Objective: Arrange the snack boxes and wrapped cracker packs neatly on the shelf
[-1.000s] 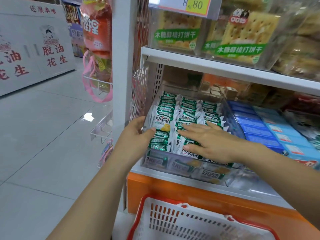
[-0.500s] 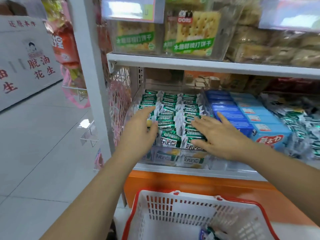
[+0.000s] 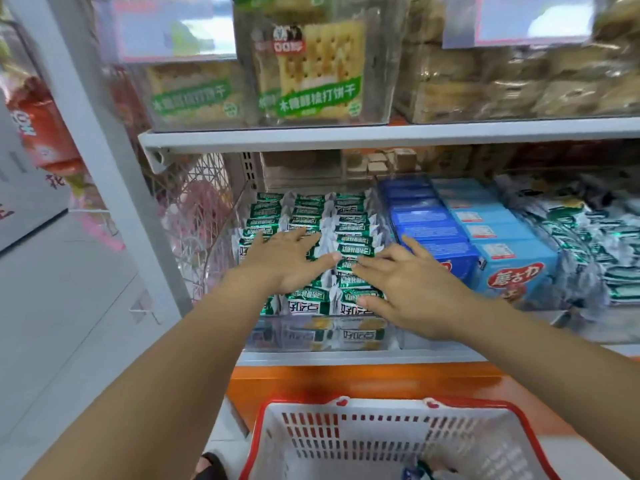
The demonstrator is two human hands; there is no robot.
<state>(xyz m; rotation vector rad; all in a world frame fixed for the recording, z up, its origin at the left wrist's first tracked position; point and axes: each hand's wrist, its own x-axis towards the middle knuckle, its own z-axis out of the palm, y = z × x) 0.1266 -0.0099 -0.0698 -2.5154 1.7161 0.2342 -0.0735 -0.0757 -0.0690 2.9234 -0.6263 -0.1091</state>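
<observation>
The left grip (image 3: 284, 261), a bare hand, lay flat with fingers straight and spread wide, palm down on the green-and-white foil-wrapped cracker packs (image 3: 349, 216). It held nothing. The right grip (image 3: 412, 289) lay just beside it in the same way, fingers spread and thumb out, its fingertips on the packs and almost meeting the left thumb.

The packs stood in three tight rows directly beneath both grips, inside a clear plastic bin (image 3: 311, 336) on the white lower shelf (image 3: 346, 356). The front packs, just short of the grips, read "好吃点" in white on green.

Just beyond the right grip's outer edge, dark blue cardboard snack boxes (image 3: 426, 216) stood in a row, with their print too blurred to read. Light blue cardboard snack boxes (image 3: 512, 261) came next, farther out from that grip. The front one bore a red label reading "蘑古力". Farther still lay a loose heap of green-and-white wrapped packs (image 3: 588, 237).

Above both grips ran the white upper shelf (image 3: 381, 135), which carried clear-wrapped square soda cracker packs (image 3: 311, 74) with a green band reading "木糖醇梳打饼干". The price tags above them were too blurred to read.

Below the forearms, nearer the person than the grips, sat a white plastic basket with a red rim (image 3: 381, 441), in front of the orange base panel (image 3: 346, 379).
</observation>
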